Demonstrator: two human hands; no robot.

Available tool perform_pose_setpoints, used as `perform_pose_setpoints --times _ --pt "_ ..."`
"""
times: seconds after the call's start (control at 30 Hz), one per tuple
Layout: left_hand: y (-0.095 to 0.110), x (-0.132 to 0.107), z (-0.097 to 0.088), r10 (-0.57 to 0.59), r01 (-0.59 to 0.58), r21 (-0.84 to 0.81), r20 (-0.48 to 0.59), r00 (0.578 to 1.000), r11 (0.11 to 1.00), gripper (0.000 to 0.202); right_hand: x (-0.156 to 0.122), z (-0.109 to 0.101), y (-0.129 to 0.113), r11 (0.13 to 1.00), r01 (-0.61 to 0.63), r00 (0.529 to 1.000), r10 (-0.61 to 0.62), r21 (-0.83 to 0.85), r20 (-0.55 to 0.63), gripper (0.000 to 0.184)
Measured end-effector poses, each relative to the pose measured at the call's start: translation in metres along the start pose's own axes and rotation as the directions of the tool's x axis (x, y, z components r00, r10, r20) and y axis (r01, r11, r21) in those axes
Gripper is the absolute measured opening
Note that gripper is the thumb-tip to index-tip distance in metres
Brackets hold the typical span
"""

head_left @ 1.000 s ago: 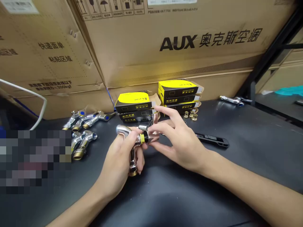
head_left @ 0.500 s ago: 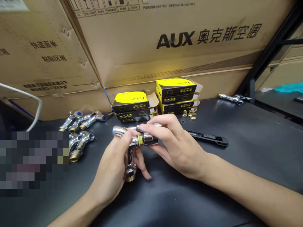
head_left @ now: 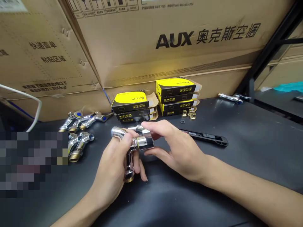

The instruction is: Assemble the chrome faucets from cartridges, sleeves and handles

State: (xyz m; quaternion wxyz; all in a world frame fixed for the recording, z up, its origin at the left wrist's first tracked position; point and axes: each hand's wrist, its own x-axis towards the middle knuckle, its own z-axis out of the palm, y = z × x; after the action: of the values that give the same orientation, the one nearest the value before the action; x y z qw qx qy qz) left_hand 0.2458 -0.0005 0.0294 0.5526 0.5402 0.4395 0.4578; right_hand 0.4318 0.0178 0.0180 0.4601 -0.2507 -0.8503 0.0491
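Note:
A chrome tap (head_left: pixel 118 132) with a brass-threaded inlet at its lower end is in my left hand (head_left: pixel 110 165). The left thumb presses on top of the body, and the other fingers curl underneath. On the right side of the tap sits a chrome handle (head_left: pixel 145 142), with only a thin yellow line showing at its joint with the body. My right hand (head_left: pixel 183 151) grips the handle's far end, fingers above and thumb below. That end is partly hidden by the fingers.
Several chrome taps (head_left: pixel 81 146) lie at the left. Yellow-and-black boxes (head_left: pixel 176 82) are stacked at the back. Brass fittings (head_left: pixel 193 115), a small ring (head_left: pixel 182 121) and a black utility knife (head_left: pixel 208 138) lie to the right. Another tap (head_left: pixel 230 98) is farther right.
The handle has slid left against the tap body, narrowing the yellow band to a thin line. My right hand has shifted a little, its upper fingers lower than before.

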Motion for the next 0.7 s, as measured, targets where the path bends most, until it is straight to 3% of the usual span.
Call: perform_pose_setpoints --times 0.17,0.5,0.7 --pt "-0.005 0.0 -0.005 0.026 -0.027 0.063 0.008 1.0 0.998 0.039 -0.001 0.002 -0.001 0.998 -0.027 0.999 0.028 0.059 -0.021 0.052" --pt "-0.01 0.003 -0.005 0.006 -0.004 0.099 -0.022 1.0 0.995 0.04 0.002 0.004 -0.002 0.982 -0.089 0.995 0.095 0.166 -0.034 0.029" --pt "-0.007 0.001 -0.002 0.069 -0.06 0.126 -0.067 0.995 0.99 0.037 0.006 -0.001 -0.013 0.926 -0.221 0.969 0.243 0.307 -0.037 0.017"
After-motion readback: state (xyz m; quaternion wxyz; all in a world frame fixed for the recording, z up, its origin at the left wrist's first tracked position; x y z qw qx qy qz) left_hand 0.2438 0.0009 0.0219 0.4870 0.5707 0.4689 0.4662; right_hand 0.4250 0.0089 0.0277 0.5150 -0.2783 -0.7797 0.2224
